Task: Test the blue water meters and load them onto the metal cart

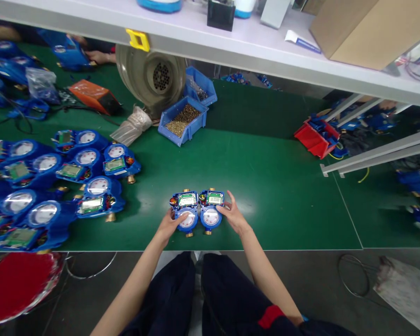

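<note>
Two blue water meters with brass fittings lie side by side near the front edge of the green table. Each has a white round dial and a green circuit board with a small display. My left hand (pixel 171 225) grips the left water meter (pixel 188 218), thumb on its dial and fingers at its outer side. At the right water meter (pixel 211 217), my right hand (pixel 235 218) holds the outer side, its thumb over the top and its index finger raised off the casing. The displays on both boards show characters, too small to read surely.
Several more blue meters (pixel 98 186) crowd the table's left side. Blue bins (pixel 182 135) of small brass parts stand at the back, beside a round lamp-like fixture (pixel 124 70). A red bin (pixel 311 142) sits back right. Overhead runs a shelf (pixel 266 51). A co-worker's hand (pixel 98 57) shows back left.
</note>
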`<state>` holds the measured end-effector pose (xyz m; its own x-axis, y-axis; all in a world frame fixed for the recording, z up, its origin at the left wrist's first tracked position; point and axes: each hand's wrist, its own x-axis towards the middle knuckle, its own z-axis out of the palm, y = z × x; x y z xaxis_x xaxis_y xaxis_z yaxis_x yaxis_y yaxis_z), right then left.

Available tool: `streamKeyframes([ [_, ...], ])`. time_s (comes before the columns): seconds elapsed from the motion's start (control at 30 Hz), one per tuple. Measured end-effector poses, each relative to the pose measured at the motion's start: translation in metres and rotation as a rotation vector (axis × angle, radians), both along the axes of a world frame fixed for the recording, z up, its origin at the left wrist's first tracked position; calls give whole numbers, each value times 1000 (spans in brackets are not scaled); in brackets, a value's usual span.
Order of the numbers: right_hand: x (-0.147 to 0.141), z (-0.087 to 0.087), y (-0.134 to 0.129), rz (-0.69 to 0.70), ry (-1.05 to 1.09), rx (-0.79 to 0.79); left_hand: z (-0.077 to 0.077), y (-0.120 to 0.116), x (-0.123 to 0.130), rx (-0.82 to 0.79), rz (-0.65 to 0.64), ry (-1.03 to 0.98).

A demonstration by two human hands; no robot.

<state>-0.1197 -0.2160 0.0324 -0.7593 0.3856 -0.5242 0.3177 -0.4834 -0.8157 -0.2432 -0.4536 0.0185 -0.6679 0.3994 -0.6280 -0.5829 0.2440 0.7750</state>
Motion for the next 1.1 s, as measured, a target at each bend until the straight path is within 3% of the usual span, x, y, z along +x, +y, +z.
streamKeyframes([
  [0.17, -17, 15, 11, 45, -12, -89, 0, -1, -1, 23, -18, 5],
  [0.47, -20, 11, 12, 41, -42, -93, 2, -2, -1, 24, -29, 7],
  [0.7, -19, 6, 9, 23, -28, -105, -6, -6, 0, -7, -41, 41],
  [1.1, -15, 0, 7, 26, 8, -124, -14, -31, 2, -122, -121, -74],
])
